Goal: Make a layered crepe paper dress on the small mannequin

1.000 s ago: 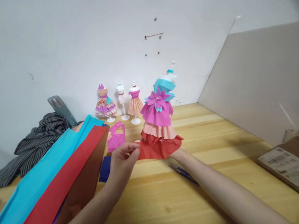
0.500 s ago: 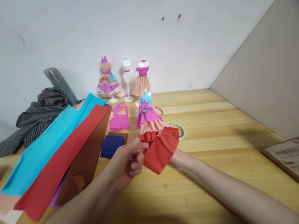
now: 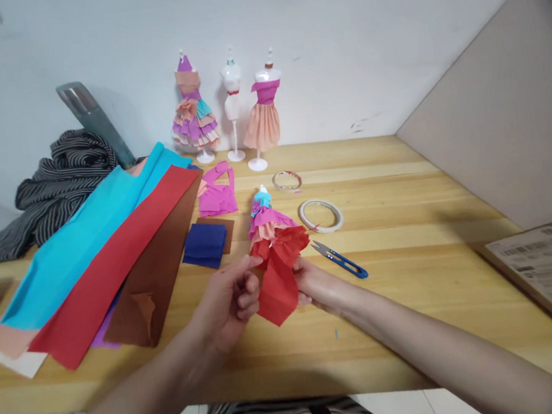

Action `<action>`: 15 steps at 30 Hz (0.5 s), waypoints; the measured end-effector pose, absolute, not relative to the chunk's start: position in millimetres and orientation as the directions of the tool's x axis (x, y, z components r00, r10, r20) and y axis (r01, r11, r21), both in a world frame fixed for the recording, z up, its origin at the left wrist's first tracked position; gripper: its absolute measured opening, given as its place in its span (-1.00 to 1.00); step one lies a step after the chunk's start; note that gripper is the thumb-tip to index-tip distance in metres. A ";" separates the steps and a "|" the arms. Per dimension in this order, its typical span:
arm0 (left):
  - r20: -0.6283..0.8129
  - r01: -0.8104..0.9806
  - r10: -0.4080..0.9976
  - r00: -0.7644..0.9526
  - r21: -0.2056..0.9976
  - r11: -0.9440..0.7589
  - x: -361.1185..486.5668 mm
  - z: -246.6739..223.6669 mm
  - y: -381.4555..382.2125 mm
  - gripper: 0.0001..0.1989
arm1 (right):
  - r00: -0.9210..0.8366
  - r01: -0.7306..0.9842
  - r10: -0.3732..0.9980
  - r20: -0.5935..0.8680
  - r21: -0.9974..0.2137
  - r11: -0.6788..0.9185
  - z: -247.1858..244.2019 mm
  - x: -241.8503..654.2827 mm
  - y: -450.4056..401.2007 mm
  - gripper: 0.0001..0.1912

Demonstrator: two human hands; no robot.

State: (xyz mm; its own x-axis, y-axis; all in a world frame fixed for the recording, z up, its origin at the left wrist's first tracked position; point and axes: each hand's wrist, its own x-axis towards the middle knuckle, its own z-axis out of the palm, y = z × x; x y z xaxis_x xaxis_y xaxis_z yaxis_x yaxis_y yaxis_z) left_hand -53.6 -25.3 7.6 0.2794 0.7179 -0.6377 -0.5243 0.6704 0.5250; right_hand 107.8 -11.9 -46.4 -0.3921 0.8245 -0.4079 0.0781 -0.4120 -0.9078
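A small dress form point(image 3: 263, 198) in a blue, magenta and peach paper dress leans away from me over the table. Red crepe paper point(image 3: 280, 286) is gathered around its lower skirt, with a loose flap hanging toward me. On the left side, my left hand point(image 3: 231, 298) pinches the edge of the red paper between thumb and forefinger, the other fingers curled. My right hand point(image 3: 312, 286) is closed at the right, partly behind the red paper, holding the dress form from below; its fingertips are partly hidden.
Three dress forms point(image 3: 232, 109) stand by the wall. Crepe sheets point(image 3: 112, 252), magenta pieces point(image 3: 217, 194) and blue squares point(image 3: 204, 245) lie left. Tape rings point(image 3: 339, 216), blue snips point(image 3: 345, 262) and a cardboard box point(image 3: 537, 270) are right. A striped cloth point(image 3: 69, 184) lies back left.
The view has tilted downward. The dress form has tipped further back and lower, its red flap has swung left, and the snips and tape rings have come into fuller view.
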 end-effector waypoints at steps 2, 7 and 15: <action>-0.620 -0.532 0.734 0.278 0.537 0.655 -51.2 6.9 -24.5 -0.89 | -0.395 0.087 0.810 -0.433 -0.895 -0.436 -47.8 109.7 -10.7 -0.95; -0.607 -0.493 0.726 0.323 0.547 0.677 -46.0 4.5 -30.9 -0.78 | -0.339 0.110 0.832 -0.439 -0.897 -0.428 -47.6 124.8 -14.4 -0.95; -0.598 -0.321 0.735 0.319 0.662 0.677 -40.8 4.3 -41.3 -0.73 | -0.086 -0.067 0.890 -0.447 -0.889 -0.453 -22.7 159.7 -34.6 -0.86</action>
